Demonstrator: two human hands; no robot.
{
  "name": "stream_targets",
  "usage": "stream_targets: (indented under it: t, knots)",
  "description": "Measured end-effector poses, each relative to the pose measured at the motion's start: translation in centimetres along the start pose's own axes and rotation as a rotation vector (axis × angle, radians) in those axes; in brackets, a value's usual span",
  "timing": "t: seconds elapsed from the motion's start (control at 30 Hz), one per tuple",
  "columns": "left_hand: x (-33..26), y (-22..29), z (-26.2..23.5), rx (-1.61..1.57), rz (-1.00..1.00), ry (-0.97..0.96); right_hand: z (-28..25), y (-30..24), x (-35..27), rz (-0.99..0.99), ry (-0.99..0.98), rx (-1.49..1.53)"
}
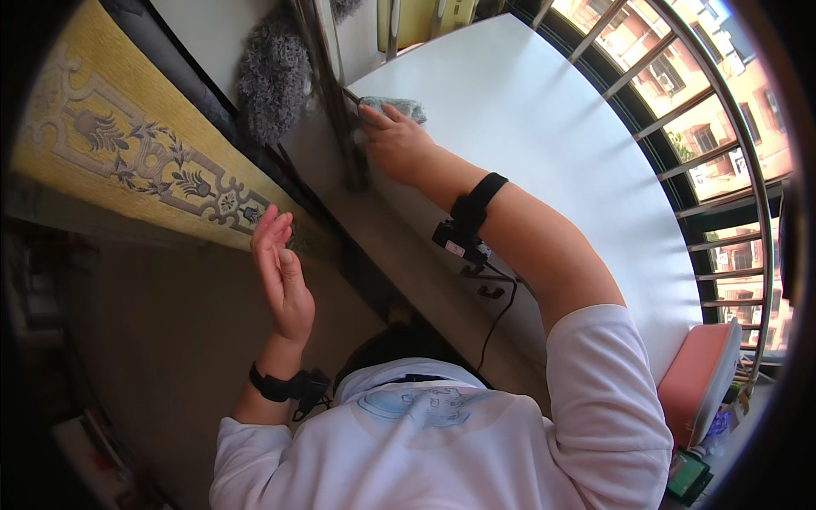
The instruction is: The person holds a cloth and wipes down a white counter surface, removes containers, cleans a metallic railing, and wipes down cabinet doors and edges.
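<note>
My right arm reaches across a white window ledge (578, 178) to its far left corner. There my right hand (398, 146) presses down on a folded grey-green cloth (411, 110), its fingers closed over the near side of it beside a shiny metal post (330, 59). Part of the cloth is hidden under the fingers. In the air by the hem of a yellow patterned curtain (144, 149), my left hand (287, 285) is raised with its fingers stretched out and nothing in it.
A grey fluffy duster head (274, 85) hangs behind the post. Metal bars (722, 153) curve along the ledge's right side, with buildings outside. A pink bin (690, 382) stands at the ledge's near right end. A black cable (503, 319) hangs from my right arm's strap.
</note>
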State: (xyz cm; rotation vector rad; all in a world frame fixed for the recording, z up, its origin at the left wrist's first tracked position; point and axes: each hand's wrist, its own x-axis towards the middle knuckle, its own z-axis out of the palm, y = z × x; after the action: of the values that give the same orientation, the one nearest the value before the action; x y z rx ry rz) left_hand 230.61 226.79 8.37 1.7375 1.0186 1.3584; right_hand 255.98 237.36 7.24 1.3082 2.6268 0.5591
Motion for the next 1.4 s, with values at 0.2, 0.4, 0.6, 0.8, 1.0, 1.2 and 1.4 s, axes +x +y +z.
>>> stream_targets:
  t: [0.2,0.4,0.6,0.8,1.0,1.2,1.4]
  knots:
    - [-2.6,0.2,1.6,-0.039,0.062,-0.098,-2.5,-4.0,-12.9,-0.050,-0.076,-0.041]
    - [-6.3,1.6,4.3,-0.118,0.073,-0.284,-6.1,-9.3,-28.4,0.014,-0.145,-0.036]
    - [-11.1,3.0,4.7,-0.157,0.074,-0.459,-9.3,-14.8,-43.1,0.193,-0.068,-0.001]
    - [-14.9,1.6,2.5,-0.154,0.016,-0.477,-10.2,-20.2,-49.5,0.387,-0.173,-0.125]
    - [-14.3,0.4,2.2,-0.134,-0.039,-0.545,-7.1,-18.5,-43.1,0.313,-0.238,-0.243]
    - [-11.8,-1.7,1.6,-0.063,-0.026,-0.624,-2.6,-16.5,-32.2,0.451,-0.126,-0.126]
    - [-10.8,-7.1,-0.7,0.013,-0.182,-0.653,5.5,-21.7,-35.3,0.706,-0.142,0.036]
